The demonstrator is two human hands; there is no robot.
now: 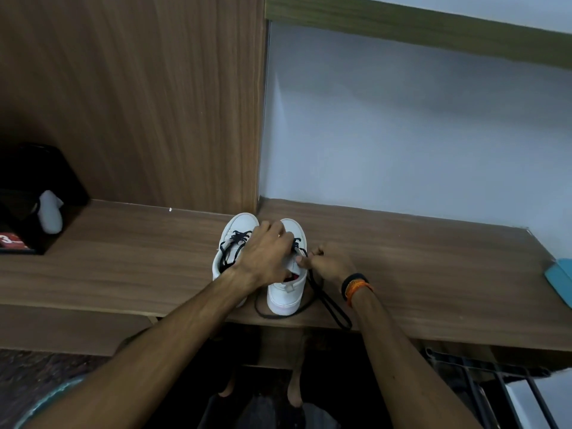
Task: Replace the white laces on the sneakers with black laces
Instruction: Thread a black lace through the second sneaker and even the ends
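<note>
Two white sneakers stand side by side on the wooden desk (123, 261), toes pointing away from me. The left sneaker (230, 243) carries a black lace through its eyelets. My left hand (266, 255) lies over the right sneaker (286, 294), fingers curled on its lacing area and tongue. My right hand (325, 263), wearing orange and black wristbands, pinches the black lace (328, 305) at the shoe's right side. The lace's loose ends trail over the desk's front edge behind the heel.
An open black box (31, 218) with a white object inside sits at the far left of the desk. A teal item (560, 280) lies at the right edge. Behind stand a wooden panel and a pale wall. A dark metal rack (495, 388) is below right.
</note>
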